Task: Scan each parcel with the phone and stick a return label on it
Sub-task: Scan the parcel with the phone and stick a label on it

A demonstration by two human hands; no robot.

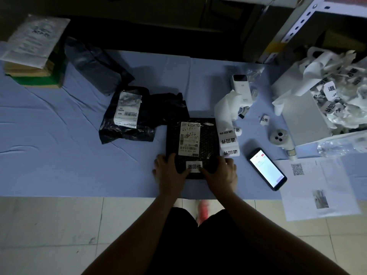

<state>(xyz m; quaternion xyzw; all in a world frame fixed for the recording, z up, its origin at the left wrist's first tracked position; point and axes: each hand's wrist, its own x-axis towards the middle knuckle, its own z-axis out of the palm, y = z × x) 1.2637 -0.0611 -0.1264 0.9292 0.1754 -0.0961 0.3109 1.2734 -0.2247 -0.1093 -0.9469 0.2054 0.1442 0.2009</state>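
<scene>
Both forearms reach straight up from six o'clock and meet over a flat black parcel (193,145) lying near the bench's (49,155) front edge. The left hand (170,171) lies palm down on the parcel's lower left corner, fingers spread flat, its thumb on the left end of a white return label (194,166). The right hand (220,172) mirrors it at the lower right corner, thumb pressing the label's right end. Neither hand grips anything; both are flat and pressing.

The label sits on the parcel just below its white shipping label (189,138). At two o'clock from the parcel, touching its right edge, a strip of printed labels (228,140) trails from a small white printer (241,87). The phone (266,169), screen lit, lies at three o'clock from the right hand, close but apart. A crumpled black bag parcel (127,116) sits at ten o'clock, just beside the flat one.

Bare bench stretches wide at nine o'clock. The right side is crowded by a paper sheet (317,187) overhanging the front edge and a white box (303,116) of label scraps.
</scene>
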